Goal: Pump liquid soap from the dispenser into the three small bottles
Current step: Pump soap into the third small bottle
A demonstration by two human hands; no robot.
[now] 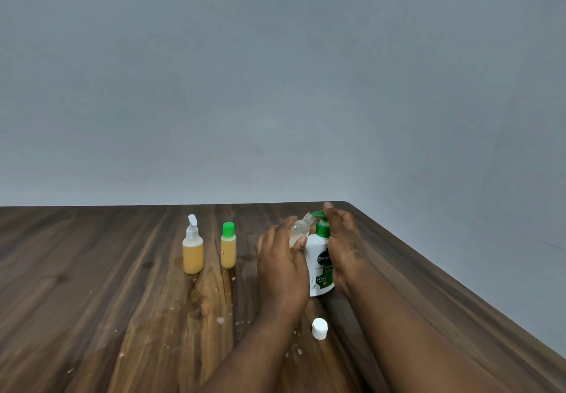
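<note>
Left hand (281,267) grips a clear, near-empty bottle (298,228) tilted toward the green pump (321,228); right hand (344,245) holds the white dispenser (318,257), one finger on top

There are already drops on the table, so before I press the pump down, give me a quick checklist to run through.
1. Clear bottle uncapped: ok; the white cap lies on the table.
2. Bottle mouth under the nozzle: cannot tell; it tilts close to the green pump head, but the nozzle tip is hidden.
3. Left hand grips the clear bottle: ok.
4. Right hand has a finger over the pump head: ok.
5. Dispenser upright: ok.
6. Spray bottle and green-capped bottle stand apart, capped: ok.
</note>
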